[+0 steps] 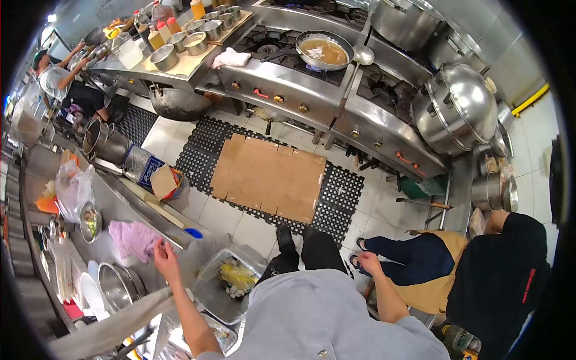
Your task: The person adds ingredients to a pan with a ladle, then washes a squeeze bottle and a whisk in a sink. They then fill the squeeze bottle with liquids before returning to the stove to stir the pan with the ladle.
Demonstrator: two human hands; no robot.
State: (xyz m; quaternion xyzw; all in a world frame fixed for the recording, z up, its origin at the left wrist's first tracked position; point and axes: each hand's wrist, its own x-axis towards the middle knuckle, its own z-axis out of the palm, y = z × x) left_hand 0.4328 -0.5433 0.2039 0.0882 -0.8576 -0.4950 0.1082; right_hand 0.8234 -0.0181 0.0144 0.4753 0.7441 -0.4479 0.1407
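Note:
My left hand [166,259] is at the right edge of a crumpled pink cloth [133,240] on the steel counter; its fingers are bent, and whether they grip the cloth is unclear. On the right, my right hand [370,264] hangs in the air with curled fingers, too small to make out. It is near the dark trousers of a co-worker. Beside the cloth stands a metal bowl of food [90,222]. Below my left arm, a clear bin [223,303] holds a yellow bag.
A pan of brown liquid [324,51] sits on the stove [282,90]. Cardboard [269,175] lies on black mats [343,191]. A co-worker [501,276] bends at the right beside a large domed steamer [459,108]. Another person [60,81] works at the far left.

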